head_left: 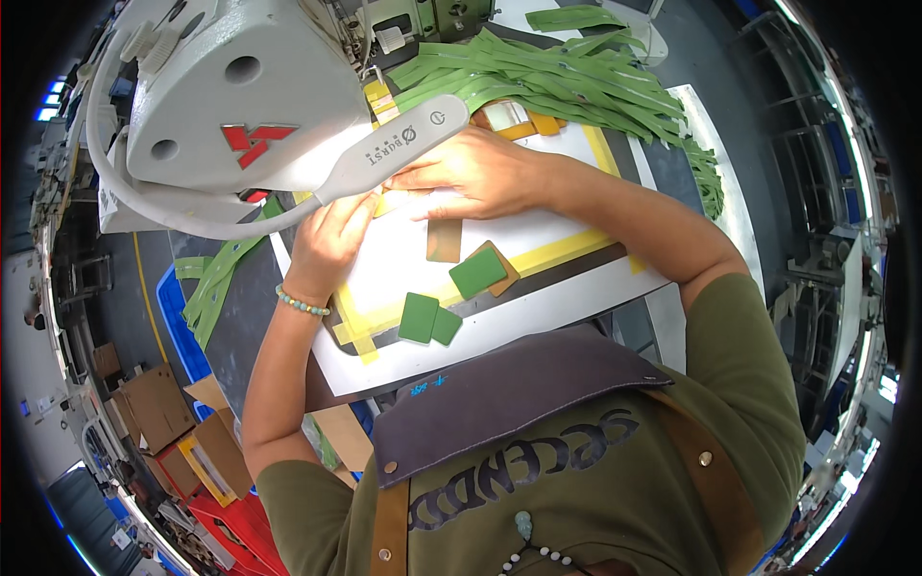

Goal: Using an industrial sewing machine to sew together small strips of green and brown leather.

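Nearest, we see green pieces (418,318), then a tan piece (444,243) just beside the right hand (480,173); left hand (329,248) close to right, fingertips by the lamp (384,152) — we can't tell either's grip — green strips (543,82) heaped beyond.

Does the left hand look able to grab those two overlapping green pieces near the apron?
Probably yes: the left hand is close to the green pieces, and nothing seems to stand in between.
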Available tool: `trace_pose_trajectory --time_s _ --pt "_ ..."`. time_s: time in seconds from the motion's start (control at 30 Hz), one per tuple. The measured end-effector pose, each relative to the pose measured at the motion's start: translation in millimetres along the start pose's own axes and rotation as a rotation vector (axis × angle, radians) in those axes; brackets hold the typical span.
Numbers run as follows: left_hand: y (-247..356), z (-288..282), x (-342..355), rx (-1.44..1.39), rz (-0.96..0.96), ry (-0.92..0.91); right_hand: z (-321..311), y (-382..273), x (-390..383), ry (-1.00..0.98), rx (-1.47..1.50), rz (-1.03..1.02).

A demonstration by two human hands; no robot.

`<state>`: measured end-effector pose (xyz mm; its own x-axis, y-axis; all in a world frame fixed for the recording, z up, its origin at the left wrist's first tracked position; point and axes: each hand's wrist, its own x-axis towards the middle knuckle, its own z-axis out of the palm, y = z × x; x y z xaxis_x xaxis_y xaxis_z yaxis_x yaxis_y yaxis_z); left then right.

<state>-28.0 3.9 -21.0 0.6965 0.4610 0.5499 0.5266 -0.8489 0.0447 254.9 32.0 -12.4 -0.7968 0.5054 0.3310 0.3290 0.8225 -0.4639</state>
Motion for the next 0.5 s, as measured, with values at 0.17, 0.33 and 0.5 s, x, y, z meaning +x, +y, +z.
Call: trace_pose_trajectory --time_s 0.17,0.33,0.5 --pt "-0.5 3.8 11.5 -0.055 0.029 -0.036 -10.0 -12.3 12.2 -0.030 0.009 0.052" --pt "-1.1 8.1 14.3 -0.051 0.040 0.007 12.5 -6.8 0.9 0.155 -0.138 -0.056" --pt "5.7 0.8 11.2 0.125 0.000 -0.032 -3.0 -6.2 -6.5 0.213 -0.064 -0.150"
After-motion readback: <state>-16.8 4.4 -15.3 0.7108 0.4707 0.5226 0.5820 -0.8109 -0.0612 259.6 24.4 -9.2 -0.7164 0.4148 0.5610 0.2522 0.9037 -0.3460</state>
